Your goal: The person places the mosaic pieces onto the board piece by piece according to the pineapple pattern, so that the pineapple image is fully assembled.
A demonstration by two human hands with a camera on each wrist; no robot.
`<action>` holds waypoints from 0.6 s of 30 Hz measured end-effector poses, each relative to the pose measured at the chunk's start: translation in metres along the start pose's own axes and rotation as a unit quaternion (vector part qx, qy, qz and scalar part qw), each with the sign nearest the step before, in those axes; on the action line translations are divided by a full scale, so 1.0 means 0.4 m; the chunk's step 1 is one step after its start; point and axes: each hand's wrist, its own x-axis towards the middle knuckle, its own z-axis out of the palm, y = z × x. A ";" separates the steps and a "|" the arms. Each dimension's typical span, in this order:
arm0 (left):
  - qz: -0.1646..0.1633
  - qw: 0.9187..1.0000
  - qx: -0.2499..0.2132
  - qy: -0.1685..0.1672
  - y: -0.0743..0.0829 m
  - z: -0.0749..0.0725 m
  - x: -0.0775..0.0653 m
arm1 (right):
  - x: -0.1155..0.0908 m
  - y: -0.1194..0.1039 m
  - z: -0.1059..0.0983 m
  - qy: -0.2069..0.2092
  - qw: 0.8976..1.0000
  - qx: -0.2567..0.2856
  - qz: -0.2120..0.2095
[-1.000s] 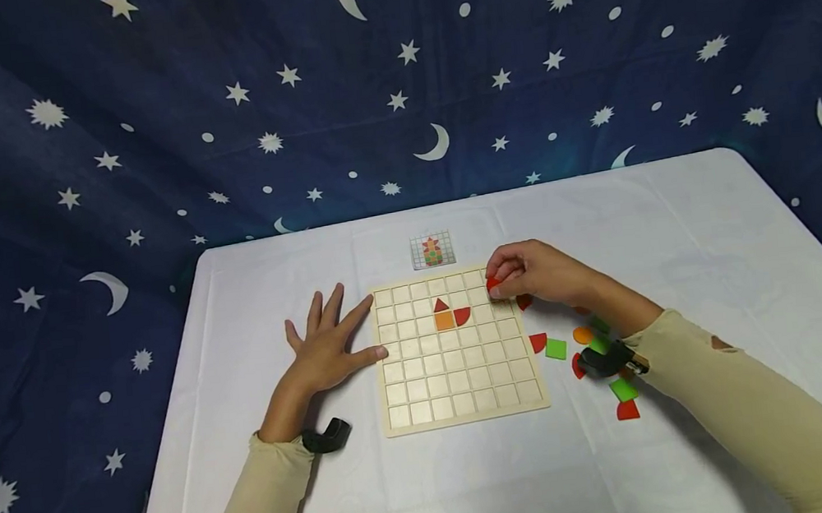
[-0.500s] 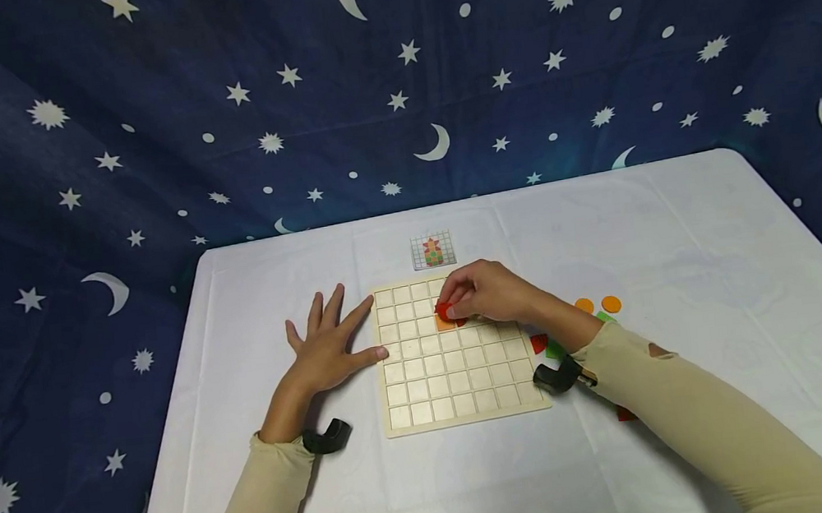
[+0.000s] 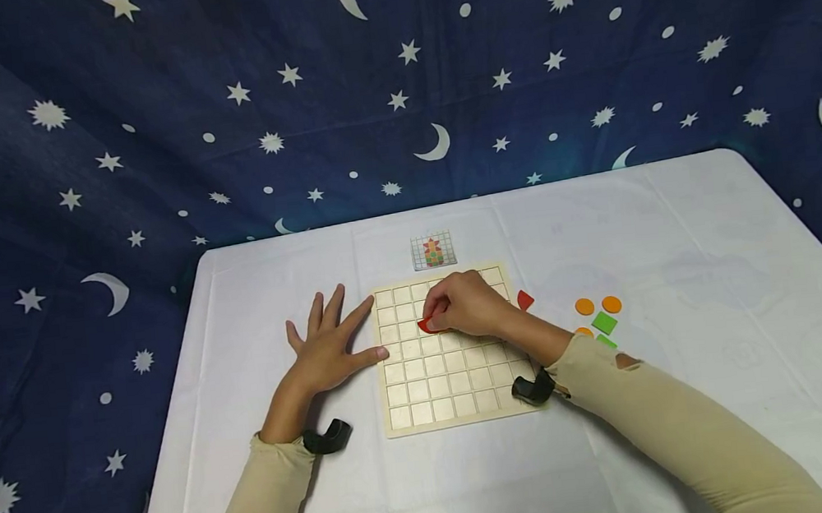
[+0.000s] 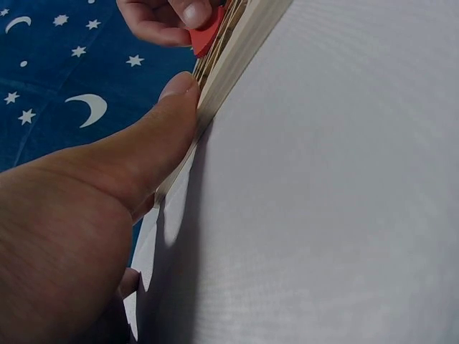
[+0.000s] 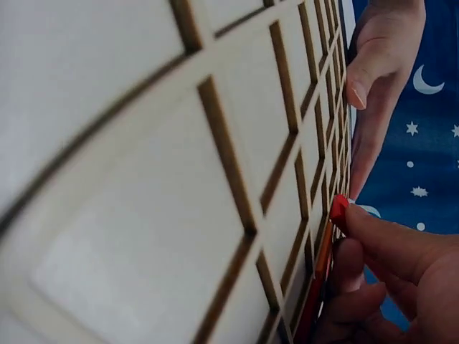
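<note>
My right hand (image 3: 464, 305) pinches a red quarter-circle tile (image 3: 427, 326) between thumb and fingers over the wooden grid board (image 3: 463, 408), in its upper middle. The same red tile (image 5: 339, 213) shows at the fingertips in the right wrist view, beside an orange tile (image 5: 325, 251) lying in the grid. In the head view the right hand hides the tiles beneath it. My left hand (image 3: 327, 351) lies spread on the table at the board's left edge. Its thumb (image 4: 176, 107) touches the board's side in the left wrist view.
Behind the board lies a small pattern card (image 3: 433, 250). To the right are a red quarter-circle (image 3: 525, 300), orange discs (image 3: 611, 304) and green squares (image 3: 605, 323); the right forearm covers other tiles. A starry blue cloth (image 3: 338, 115) hangs behind the table.
My right hand has carried the red quarter-circle leftward from the board's right edge, over the placed tiles, to a cell left of them. The left hand has stayed still.
</note>
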 end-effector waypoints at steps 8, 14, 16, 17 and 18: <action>0.000 1.000 0.001 -0.002 0.004 0.000 0.000 | -0.003 -0.002 0.008 0.021 0.999 -0.033 0.008; -0.001 1.000 0.000 -0.004 0.004 0.000 0.001 | -0.003 0.001 0.012 0.028 0.999 -0.033 0.000; -0.001 1.000 0.000 -0.005 0.003 0.000 0.000 | -0.002 0.002 0.015 0.034 0.999 -0.040 -0.001; -0.002 1.000 0.000 -0.004 0.002 0.000 0.000 | -0.001 0.002 0.017 0.037 0.998 -0.044 -0.001; -0.002 1.000 0.001 -0.004 0.002 0.000 0.000 | -0.001 0.001 0.019 0.040 0.998 -0.047 -0.001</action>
